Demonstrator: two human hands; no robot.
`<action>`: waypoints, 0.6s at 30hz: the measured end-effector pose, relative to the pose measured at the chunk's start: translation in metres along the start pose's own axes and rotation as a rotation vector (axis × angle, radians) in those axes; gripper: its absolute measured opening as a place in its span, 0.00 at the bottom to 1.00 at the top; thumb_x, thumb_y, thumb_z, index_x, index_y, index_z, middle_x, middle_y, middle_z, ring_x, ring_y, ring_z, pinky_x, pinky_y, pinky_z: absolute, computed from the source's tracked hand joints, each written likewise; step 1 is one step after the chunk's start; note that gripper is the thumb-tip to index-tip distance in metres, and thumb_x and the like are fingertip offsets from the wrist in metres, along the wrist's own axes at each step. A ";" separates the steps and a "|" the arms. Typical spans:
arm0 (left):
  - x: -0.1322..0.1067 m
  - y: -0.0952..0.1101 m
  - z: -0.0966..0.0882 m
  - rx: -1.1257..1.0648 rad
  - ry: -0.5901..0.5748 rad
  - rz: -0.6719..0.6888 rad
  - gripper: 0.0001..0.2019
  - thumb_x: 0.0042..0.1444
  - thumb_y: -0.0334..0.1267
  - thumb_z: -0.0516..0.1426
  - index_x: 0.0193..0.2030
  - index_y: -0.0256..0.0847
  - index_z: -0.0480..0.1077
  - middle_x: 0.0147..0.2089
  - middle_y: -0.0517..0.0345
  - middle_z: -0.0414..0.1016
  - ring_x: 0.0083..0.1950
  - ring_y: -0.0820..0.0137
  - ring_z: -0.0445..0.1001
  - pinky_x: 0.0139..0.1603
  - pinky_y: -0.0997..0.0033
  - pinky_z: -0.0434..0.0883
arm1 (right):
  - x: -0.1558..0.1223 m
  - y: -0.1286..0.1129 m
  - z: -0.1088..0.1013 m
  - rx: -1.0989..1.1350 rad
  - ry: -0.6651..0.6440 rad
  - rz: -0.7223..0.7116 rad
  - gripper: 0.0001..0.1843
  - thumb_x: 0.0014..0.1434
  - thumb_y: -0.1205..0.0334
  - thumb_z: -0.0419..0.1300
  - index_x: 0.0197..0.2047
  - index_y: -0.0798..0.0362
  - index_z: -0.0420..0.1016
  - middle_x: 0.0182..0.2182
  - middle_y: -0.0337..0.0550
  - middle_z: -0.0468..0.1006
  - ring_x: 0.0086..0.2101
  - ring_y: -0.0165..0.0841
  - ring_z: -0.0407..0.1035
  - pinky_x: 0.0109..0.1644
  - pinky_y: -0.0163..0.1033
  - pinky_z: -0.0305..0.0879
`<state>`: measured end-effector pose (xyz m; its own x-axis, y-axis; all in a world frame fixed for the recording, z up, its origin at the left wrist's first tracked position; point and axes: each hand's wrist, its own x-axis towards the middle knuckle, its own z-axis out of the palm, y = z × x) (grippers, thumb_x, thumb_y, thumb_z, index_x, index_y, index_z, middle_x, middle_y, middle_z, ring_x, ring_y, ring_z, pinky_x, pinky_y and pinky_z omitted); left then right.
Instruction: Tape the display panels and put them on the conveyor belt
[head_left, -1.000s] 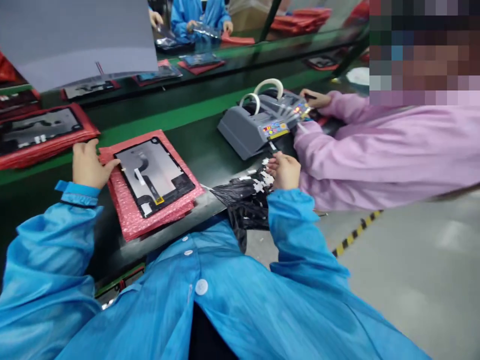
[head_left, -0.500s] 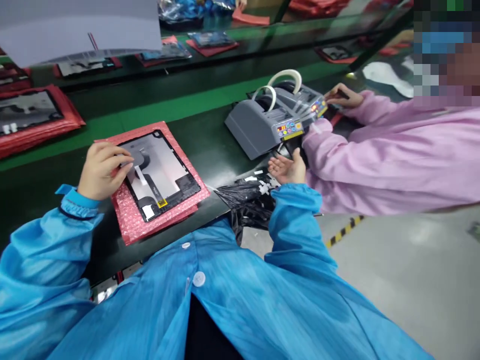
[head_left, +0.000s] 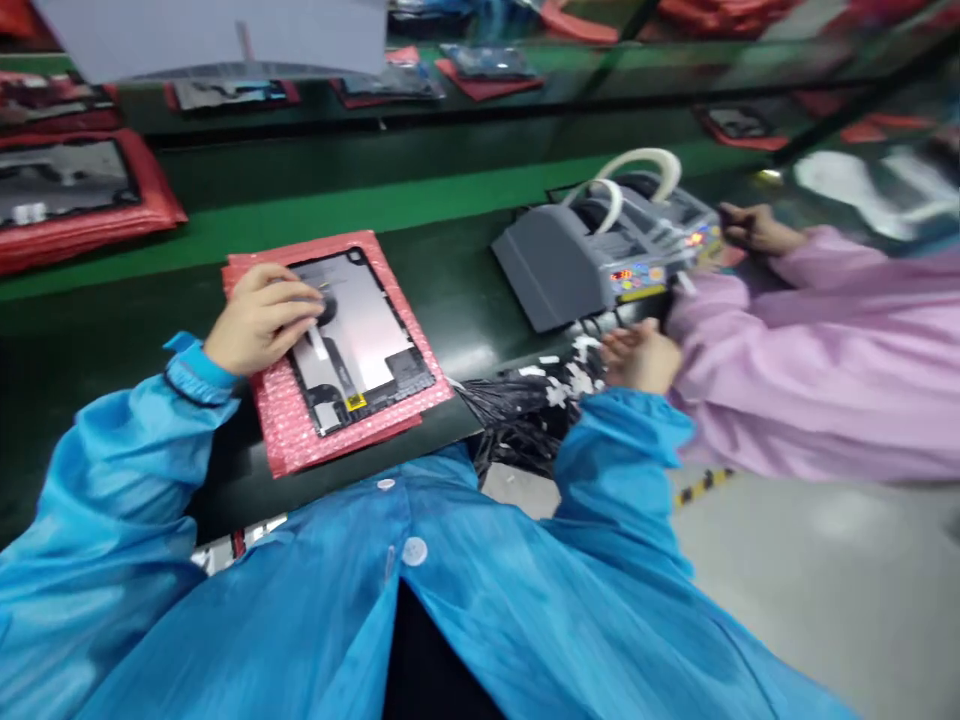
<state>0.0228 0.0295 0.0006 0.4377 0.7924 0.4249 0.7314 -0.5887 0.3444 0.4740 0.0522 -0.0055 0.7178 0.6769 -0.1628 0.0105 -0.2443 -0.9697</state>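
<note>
- One screen [head_left: 375, 315] lies beneath and right of the left hand [head_left: 266, 318], atop red bubble wrap [head_left: 281, 430];
- left fingers bunch narrowly over its edge; cannot tell if they grip;
- right hand [head_left: 643, 357] curls loosely, blurred; cannot tell if it holds anything;
- grey tape machine [head_left: 553, 265] just beyond that hand; co-worker's pink sleeve [head_left: 810, 385] beside it.

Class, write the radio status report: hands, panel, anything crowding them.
Left hand over panel, contact unclear. Right hand by grey machine, grip unclear. Panel flat on red bubble wrap. Co-worker's pink sleeve beside right hand.
</note>
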 end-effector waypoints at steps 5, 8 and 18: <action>0.002 -0.001 -0.005 -0.013 0.050 0.043 0.10 0.60 0.45 0.56 0.41 0.54 0.79 0.46 0.59 0.83 0.50 0.55 0.75 0.56 0.40 0.69 | 0.021 0.008 0.003 0.264 -0.166 0.345 0.22 0.70 0.50 0.47 0.28 0.53 0.65 0.27 0.42 0.73 0.28 0.27 0.70 0.29 0.30 0.68; 0.004 -0.002 -0.004 -0.018 0.028 0.038 0.11 0.61 0.46 0.55 0.40 0.53 0.79 0.47 0.59 0.83 0.51 0.55 0.75 0.57 0.40 0.69 | 0.029 0.009 0.006 0.279 -0.209 0.302 0.18 0.66 0.53 0.56 0.27 0.53 0.62 0.24 0.37 0.69 0.26 0.25 0.67 0.28 0.29 0.66; 0.001 -0.015 0.000 -0.060 -0.177 0.057 0.20 0.63 0.54 0.53 0.51 0.48 0.78 0.57 0.55 0.79 0.63 0.54 0.66 0.64 0.44 0.60 | -0.066 -0.034 0.040 0.085 -0.347 -0.473 0.09 0.56 0.67 0.61 0.24 0.50 0.71 0.21 0.37 0.69 0.22 0.25 0.61 0.28 0.34 0.58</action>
<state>0.0124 0.0392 -0.0046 0.5662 0.7703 0.2933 0.6726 -0.6375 0.3758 0.3979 0.0435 0.0309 0.3790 0.8897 0.2546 0.2082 0.1861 -0.9602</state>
